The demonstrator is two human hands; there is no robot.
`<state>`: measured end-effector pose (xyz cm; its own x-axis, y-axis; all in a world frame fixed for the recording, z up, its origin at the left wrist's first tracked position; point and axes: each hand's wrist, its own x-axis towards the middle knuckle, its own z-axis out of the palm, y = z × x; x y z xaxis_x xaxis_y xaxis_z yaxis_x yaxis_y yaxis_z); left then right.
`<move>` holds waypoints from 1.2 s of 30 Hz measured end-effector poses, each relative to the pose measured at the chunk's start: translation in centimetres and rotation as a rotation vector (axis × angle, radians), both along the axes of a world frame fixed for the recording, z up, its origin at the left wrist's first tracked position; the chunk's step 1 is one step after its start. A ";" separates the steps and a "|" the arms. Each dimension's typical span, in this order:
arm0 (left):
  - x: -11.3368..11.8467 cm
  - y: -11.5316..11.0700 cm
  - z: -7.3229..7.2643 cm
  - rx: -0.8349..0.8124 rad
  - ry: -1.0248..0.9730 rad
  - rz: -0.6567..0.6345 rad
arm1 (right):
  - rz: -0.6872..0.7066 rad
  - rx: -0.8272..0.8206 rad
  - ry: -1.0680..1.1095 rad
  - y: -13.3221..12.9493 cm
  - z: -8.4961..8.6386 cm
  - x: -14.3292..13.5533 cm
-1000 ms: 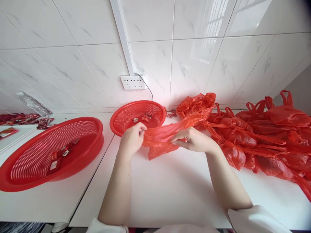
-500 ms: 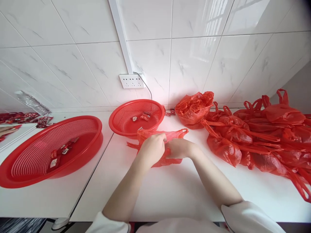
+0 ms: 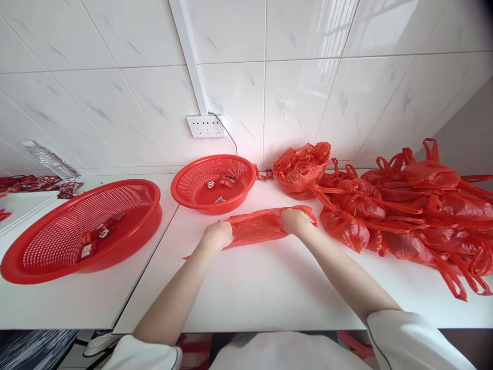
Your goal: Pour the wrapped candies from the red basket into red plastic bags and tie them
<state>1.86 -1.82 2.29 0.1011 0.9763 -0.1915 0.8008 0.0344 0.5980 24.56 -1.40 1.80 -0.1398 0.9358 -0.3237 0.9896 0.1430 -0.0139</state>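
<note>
A thin red plastic bag (image 3: 257, 226) is stretched sideways between my two hands, low over the white table. My left hand (image 3: 218, 235) is closed on its left side, and my right hand (image 3: 295, 221) grips the right side, with a handle loop showing past the wrist. My fingertips are partly hidden in the plastic. Just behind the bag stands a round red basket (image 3: 185, 198) with a few small wrapped packets (image 3: 227, 181) in it. To the left, a larger red basket (image 3: 152, 192) also holds small packets (image 3: 103, 231).
Many filled red bags (image 3: 385, 205) crowd the table's right side. A bundle of crumpled red bags (image 3: 302, 169) sits by the wall. At far left lie red packets (image 3: 26, 183) and a clear plastic bottle (image 3: 52, 160). A socket strip (image 3: 206, 126) is on the tiled wall.
My hands were close together at the bag; they have moved apart, left hand leftward and right hand rightward, pulling the bag wide. The view has shifted slightly.
</note>
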 end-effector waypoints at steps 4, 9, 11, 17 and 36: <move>1.0 -2.3 1.3 0.052 0.175 -0.079 | 0.131 0.093 0.087 -1.1 1.7 -0.8; 3.9 -2.2 -0.2 0.255 0.345 -0.291 | 0.352 0.181 0.250 -1.3 0.3 -2.9; 3.6 -1.1 -1.1 0.255 0.368 -0.318 | 0.429 0.148 0.290 -1.2 -0.7 -2.6; 0.1 0.4 -2.1 0.177 0.293 -0.380 | 0.577 0.177 0.501 -1.6 -2.0 -1.1; -4.0 2.9 -1.8 -0.353 -1.178 0.328 | 0.345 0.049 0.678 -0.4 -1.9 0.7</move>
